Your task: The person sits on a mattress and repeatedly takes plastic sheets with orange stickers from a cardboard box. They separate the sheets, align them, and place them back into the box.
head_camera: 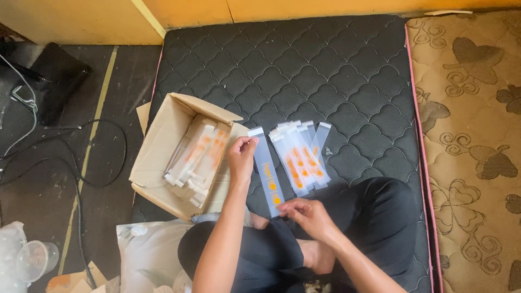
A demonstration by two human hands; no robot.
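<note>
left hand pinches sleeve top, right hand grips bottom beside the pile; keep it taut and flat.

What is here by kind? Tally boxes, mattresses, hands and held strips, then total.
Box: 1
Mattresses: 2, black mattress, tan mattress
Hands: 2, left hand, right hand
Held strip: 1
Total: 6

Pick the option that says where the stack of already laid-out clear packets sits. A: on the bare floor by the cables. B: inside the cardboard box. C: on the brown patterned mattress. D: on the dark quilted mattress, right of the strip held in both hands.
D: the fanned stack of packets lies on the dark mattress, just right of the strip that the left hand and right hand hold.
</note>
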